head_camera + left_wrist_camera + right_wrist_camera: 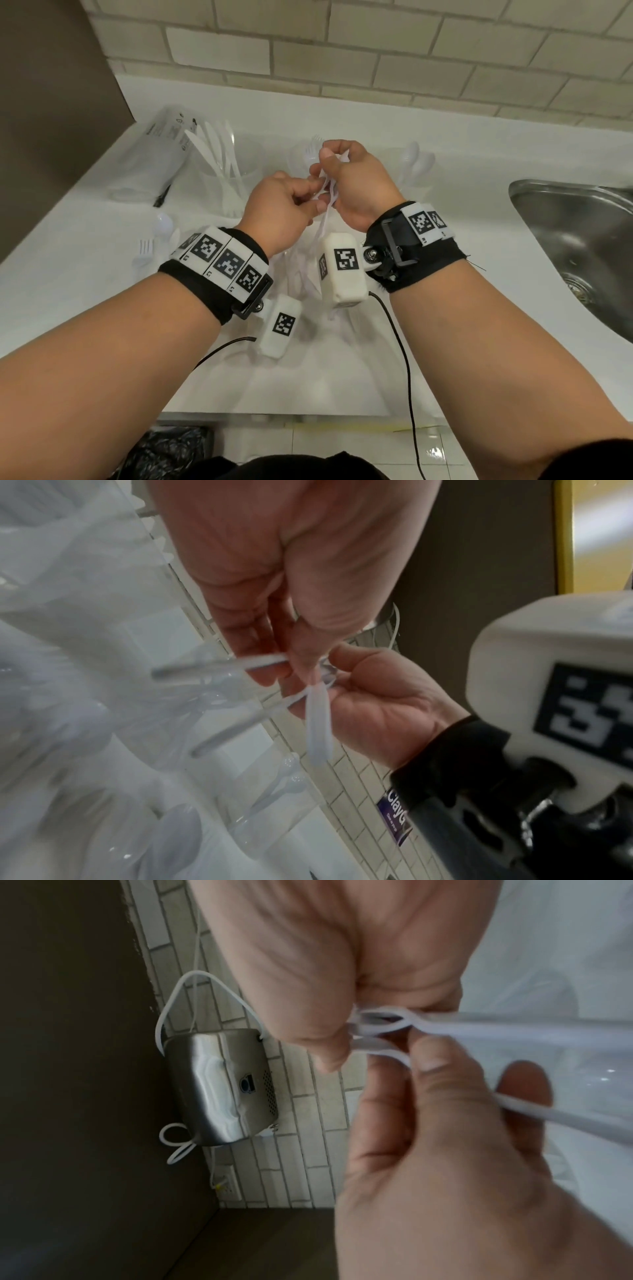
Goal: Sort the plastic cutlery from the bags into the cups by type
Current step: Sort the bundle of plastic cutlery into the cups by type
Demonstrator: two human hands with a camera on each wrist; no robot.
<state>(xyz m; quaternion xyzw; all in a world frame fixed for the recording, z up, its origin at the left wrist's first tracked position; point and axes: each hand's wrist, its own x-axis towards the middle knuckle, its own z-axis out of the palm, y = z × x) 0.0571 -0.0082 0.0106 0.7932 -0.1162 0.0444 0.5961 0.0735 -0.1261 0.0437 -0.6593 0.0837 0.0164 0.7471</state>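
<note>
Both grips, left hand [281, 209] and right hand [356, 185], pinch the bag's knotted handles [327, 192] between them.

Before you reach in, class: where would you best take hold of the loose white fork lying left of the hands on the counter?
Grip the fork by its handle, the slim near end, coming from above on the left. Its tines point toward the wall, beside a spoon, and the left hand and right hand crowd its other side.
</note>
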